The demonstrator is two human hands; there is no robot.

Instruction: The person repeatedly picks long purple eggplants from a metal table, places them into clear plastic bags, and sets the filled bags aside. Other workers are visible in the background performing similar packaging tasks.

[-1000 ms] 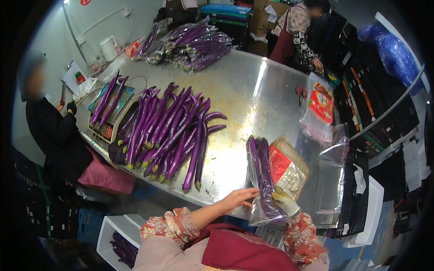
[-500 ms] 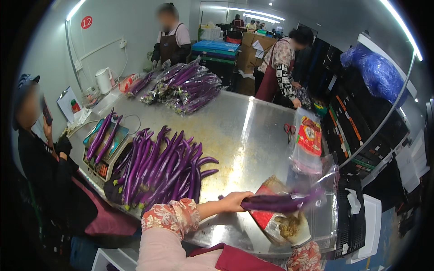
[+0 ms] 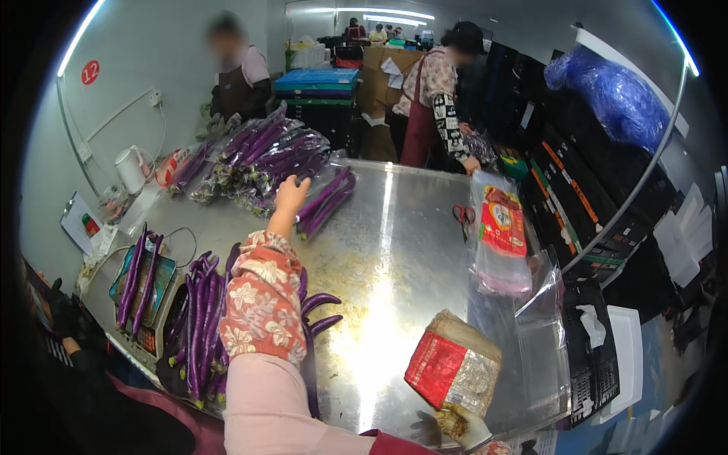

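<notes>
My bare left hand (image 3: 290, 199) stretches out to the far pile, its fingers partly apart and nothing seen in its grip. Right beside it, a clear bag of eggplants (image 3: 327, 202) lies at the right edge of the heap of bagged eggplants (image 3: 262, 155). My right hand (image 3: 462, 425), in a pale glove with brown stains, is low at the near edge, fingers loosely apart. Just above the glove rests a worn red and silver packet (image 3: 453, 362). Loose purple eggplants (image 3: 199, 326) lie left of my left arm, partly hidden by the sleeve.
Two eggplants lie on a scale (image 3: 155, 284) at the left. A stack of clear bags (image 3: 502, 235) with red labels and red scissors (image 3: 464, 216) are at the right of the metal table (image 3: 379, 280). Co-workers stand at the far side and left. Black crates (image 3: 591, 356) flank the right edge.
My left hand has swung from the near right to the far pile; the eggplants it held now lie there in a bag. My right hand has dropped lower, nearer the table edge.
</notes>
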